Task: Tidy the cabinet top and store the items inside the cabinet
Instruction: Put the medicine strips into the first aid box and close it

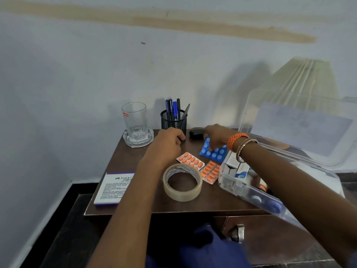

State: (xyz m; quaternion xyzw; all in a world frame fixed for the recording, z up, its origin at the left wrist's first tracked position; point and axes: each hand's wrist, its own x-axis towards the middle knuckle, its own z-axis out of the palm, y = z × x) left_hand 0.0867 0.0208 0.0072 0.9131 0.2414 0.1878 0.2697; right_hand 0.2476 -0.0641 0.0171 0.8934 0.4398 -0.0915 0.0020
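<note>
Already my right hand [214,135] was out over the back of the cabinet top [146,200], its fingers curled around the upper edge of the blue blister pack [213,151], which was tilted up off the wood. Just beyond my fingertips lay a small black case [196,132]. My left hand [169,141] rested loosely curled in front of the mesh pen holder [173,120], gripping nothing I could make out. Between my arms lay two orange pill strips [200,168] and a roll of clear tape [182,183], touching at the roll's rim. At my right, the clear plastic box [241,187] stood with its lid open. A stamp pad box [113,187] lay at the front left corner, a glass [134,119] on an ashtray [138,139] behind.
</note>
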